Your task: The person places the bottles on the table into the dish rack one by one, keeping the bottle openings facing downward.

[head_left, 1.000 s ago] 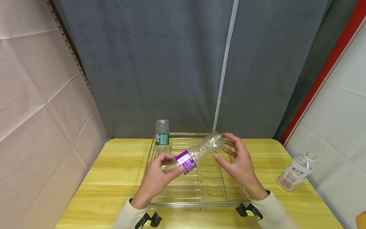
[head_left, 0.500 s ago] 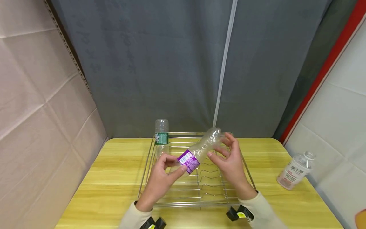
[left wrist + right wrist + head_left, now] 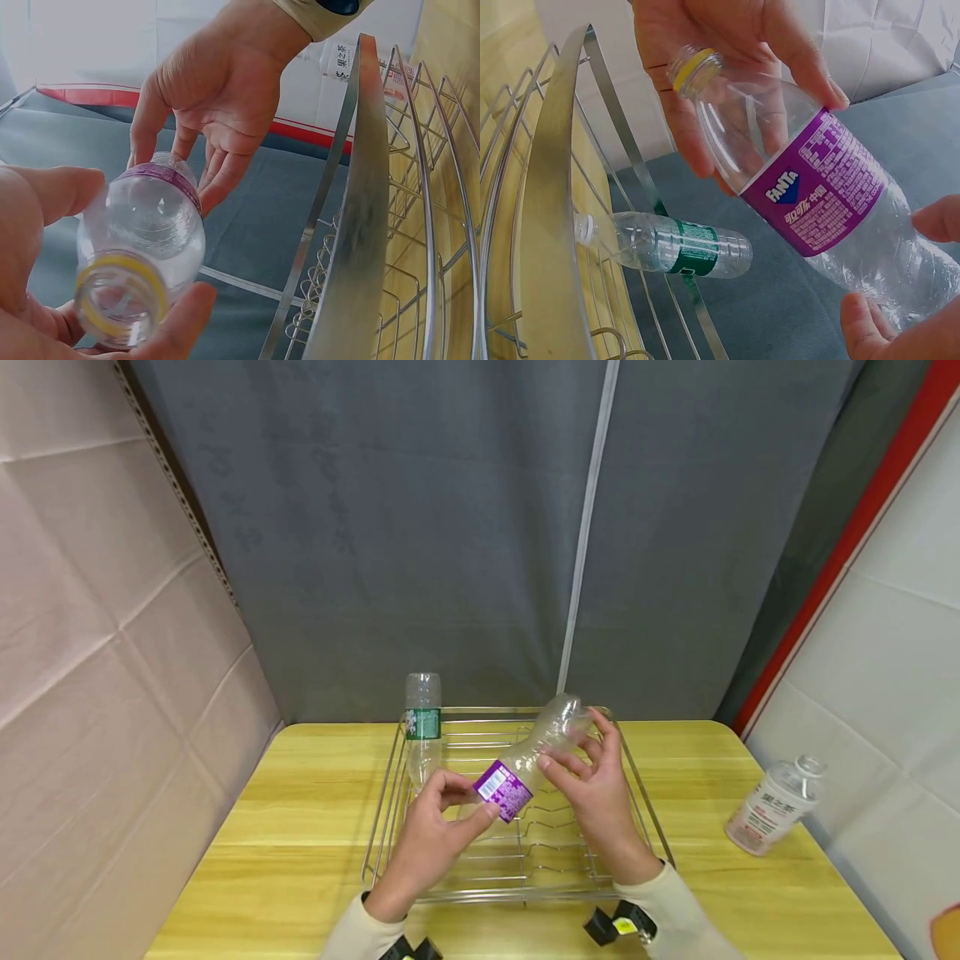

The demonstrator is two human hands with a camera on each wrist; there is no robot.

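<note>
A clear Fanta bottle [image 3: 553, 733] with a purple label [image 3: 814, 184] and a yellow ring at its capless neck [image 3: 120, 296] is held tilted above a wire rack [image 3: 517, 896]. My left hand [image 3: 431, 839] grips it around the shoulder at the neck end. At the base end, my right hand [image 3: 600, 802] pinches it between thumb and fingers, where the plastic looks dented. A clear bottle with a green label [image 3: 423, 724] stands upside down at the rack's left side, its lower part partly hidden by my left hand.
A clear bottle with a white label [image 3: 776, 806] stands on the wooden table [image 3: 750, 910], right of the rack. A grey curtain [image 3: 420, 527] hangs behind. A pale cloth wall [image 3: 112, 693] rises left, a white panel [image 3: 892, 693] right.
My right hand has moved left and its fingers have come in onto the bottle's base end. My left hand has shifted slightly right with the bottle, and the purple label has moved right.
</note>
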